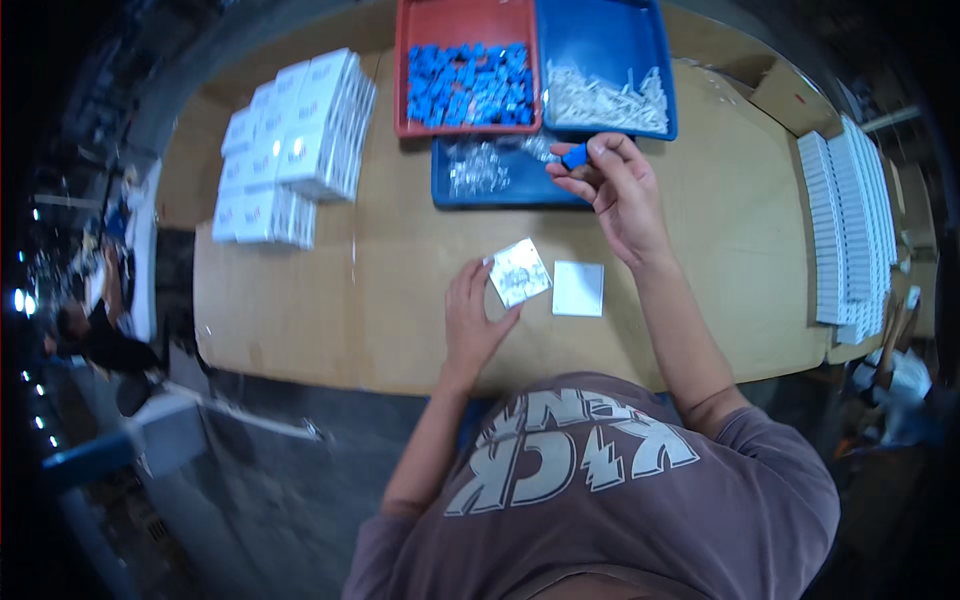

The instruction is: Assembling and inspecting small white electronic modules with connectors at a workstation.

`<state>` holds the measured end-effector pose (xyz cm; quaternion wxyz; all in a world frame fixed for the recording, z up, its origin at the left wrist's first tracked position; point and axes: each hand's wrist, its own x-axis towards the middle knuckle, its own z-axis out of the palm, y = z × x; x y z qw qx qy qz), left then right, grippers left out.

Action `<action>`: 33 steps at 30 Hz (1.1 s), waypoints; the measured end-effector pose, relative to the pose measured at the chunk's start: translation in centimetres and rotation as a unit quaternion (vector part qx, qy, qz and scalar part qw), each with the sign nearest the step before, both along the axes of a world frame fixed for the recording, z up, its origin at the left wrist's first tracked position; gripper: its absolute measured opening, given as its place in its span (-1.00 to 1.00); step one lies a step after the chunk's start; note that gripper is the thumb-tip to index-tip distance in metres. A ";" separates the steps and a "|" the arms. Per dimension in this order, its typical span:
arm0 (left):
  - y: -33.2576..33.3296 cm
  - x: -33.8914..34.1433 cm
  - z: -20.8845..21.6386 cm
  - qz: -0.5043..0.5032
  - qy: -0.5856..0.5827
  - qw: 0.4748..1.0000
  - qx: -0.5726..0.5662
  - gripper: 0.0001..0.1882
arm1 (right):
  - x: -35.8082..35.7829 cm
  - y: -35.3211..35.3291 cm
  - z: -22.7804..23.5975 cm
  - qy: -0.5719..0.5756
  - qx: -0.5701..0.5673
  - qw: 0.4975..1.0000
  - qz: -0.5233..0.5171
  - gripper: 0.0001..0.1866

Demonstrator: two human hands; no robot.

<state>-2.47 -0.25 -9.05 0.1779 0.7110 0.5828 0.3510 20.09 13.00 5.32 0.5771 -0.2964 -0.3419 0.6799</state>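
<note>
My right hand (625,195) is raised near the front edge of the trays, pinching a small blue plastic piece (574,156) between thumb and fingers. Lower and to the left, my left hand (474,325) grips the left edge of a square white box (520,273), thumb below and fingers above. The box lies tilted, and its upper face shows a greyish pattern or contents that I cannot make out. Just right of it, a flat white square (578,289), perhaps a lid, rests apart on the cardboard-covered table (400,310).
A red tray (467,20) holds many blue pieces; beside it a blue tray (600,40) holds white sticks. Another blue tray (510,196) carries clear small parts. White boxes (290,130) are stacked left, more white stacks (845,220) right. A person (110,335) is far left.
</note>
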 end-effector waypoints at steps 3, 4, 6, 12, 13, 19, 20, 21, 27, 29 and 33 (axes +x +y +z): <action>0.4 -0.1 0.3 0.011 0.004 1.000 0.001 -0.14 | -0.6 -2.6 -5.8 -0.063 -0.053 0.997 -0.001 -0.79; 0.4 -0.1 0.3 0.023 -0.001 1.000 -0.008 -0.14 | -0.8 -3.8 -7.5 -0.161 -0.063 0.985 -0.010 -0.75; 0.2 -0.3 0.3 0.025 -0.012 1.000 -0.004 -0.10 | -1.0 -5.3 -11.2 -0.260 -0.073 0.963 -0.007 -0.70; -0.1 -0.3 -0.7 0.020 -0.005 1.000 0.002 -0.05 | -1.5 -7.0 -13.1 -0.403 0.083 0.911 0.022 -0.62; -0.1 -0.3 -0.8 0.021 -0.006 1.000 0.000 -0.05 | -2.0 -7.0 -12.2 -0.404 0.081 0.911 0.025 -0.62; -0.3 -0.3 -0.9 0.026 -0.015 0.999 -0.012 -0.05 | -4.5 -5.9 -11.8 -0.545 0.312 0.777 0.049 -0.61; -0.3 -0.4 -1.0 0.025 -0.020 0.999 -0.014 -0.04 | -4.9 -5.7 -11.7 -0.548 0.325 0.769 0.053 -0.62; -0.2 -0.4 -1.0 0.022 -0.026 0.999 -0.015 -0.04 | -5.1 -5.6 -11.8 -0.548 0.326 0.768 0.056 -0.62; -0.1 -0.4 -0.7 0.025 -0.032 0.999 -0.009 -0.03 | -5.7 -4.9 -12.5 -0.587 0.346 0.729 0.065 -0.65; -0.1 -0.5 -0.9 0.026 -0.025 0.999 -0.014 -0.03 | -5.7 -4.6 -12.7 -0.588 0.340 0.729 0.077 -0.66; -0.1 -0.5 -0.8 0.026 -0.013 1.000 -0.012 -0.04 | -5.5 -4.1 -12.9 -0.588 0.343 0.726 0.095 -0.67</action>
